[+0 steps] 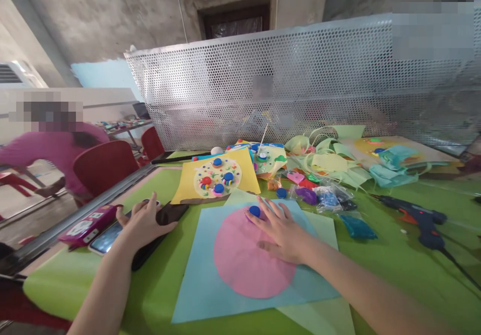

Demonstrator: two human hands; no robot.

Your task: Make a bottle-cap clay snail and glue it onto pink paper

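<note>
A pink paper circle lies on a light blue sheet on the green table. My right hand rests with spread fingers on the circle's upper right, its fingertips beside a round blue cap near the circle's top edge. At the left, my left hand is spread over a phone and a dark flat object, its fingers apart and holding nothing. Behind the blue sheet is a yellow sheet decorated with blue and red caps and small coloured pieces.
Bagged coloured clay, a teal packet and green paper scraps lie behind and right. A dark glue gun is at the right, a purple case at the left. A perforated metal screen stands behind; a person is at far left.
</note>
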